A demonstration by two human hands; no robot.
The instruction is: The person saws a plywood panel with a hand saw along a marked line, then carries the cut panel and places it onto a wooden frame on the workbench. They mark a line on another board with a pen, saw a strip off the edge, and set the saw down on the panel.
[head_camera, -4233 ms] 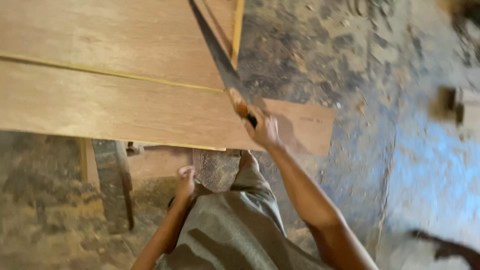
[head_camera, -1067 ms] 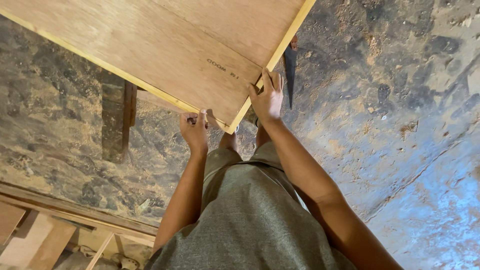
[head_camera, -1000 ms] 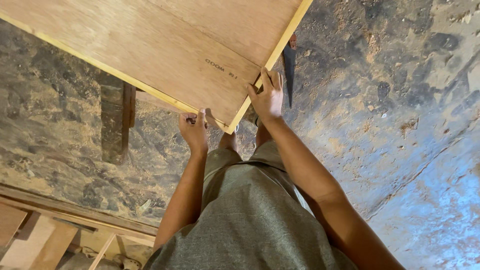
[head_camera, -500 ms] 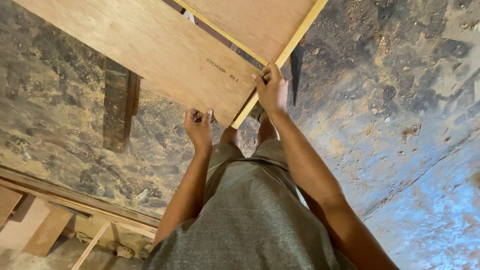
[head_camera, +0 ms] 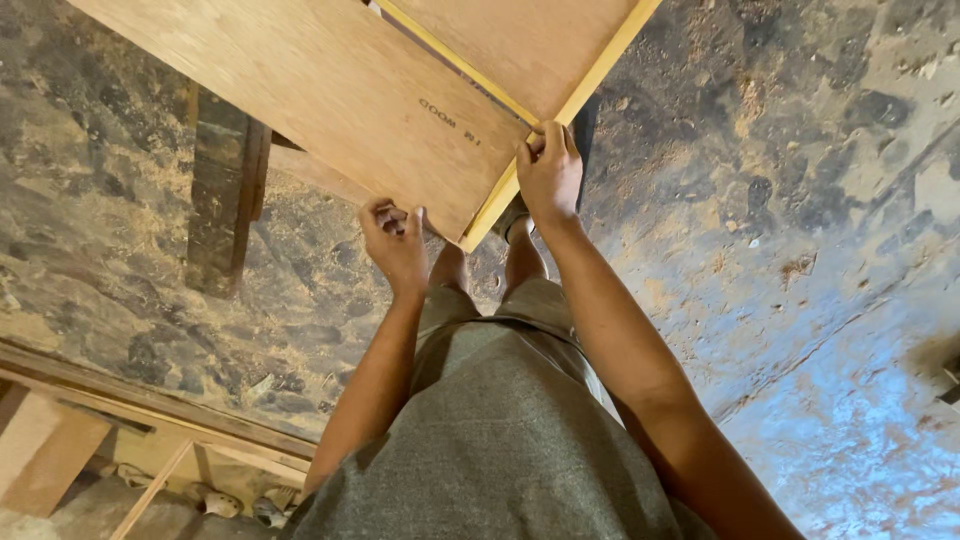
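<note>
A large brown plywood sheet (head_camera: 300, 90) with pale yellow edges fills the top of the head view, and a second sheet (head_camera: 520, 40) lies over its far part. My left hand (head_camera: 395, 245) grips the sheet's near long edge close to the corner. My right hand (head_camera: 548, 175) holds the yellow short edge just past that corner. The corner hangs above my legs and feet.
The stained concrete floor (head_camera: 800, 200) is strewn with sawdust. A dark wooden block (head_camera: 225, 190) stands under the sheet at left. Wooden frame pieces (head_camera: 150, 430) lie at the lower left.
The saw seen earlier is gone from my right hand. Both hands now hold the plywood, and the sheet has slid up and to the right in view.
</note>
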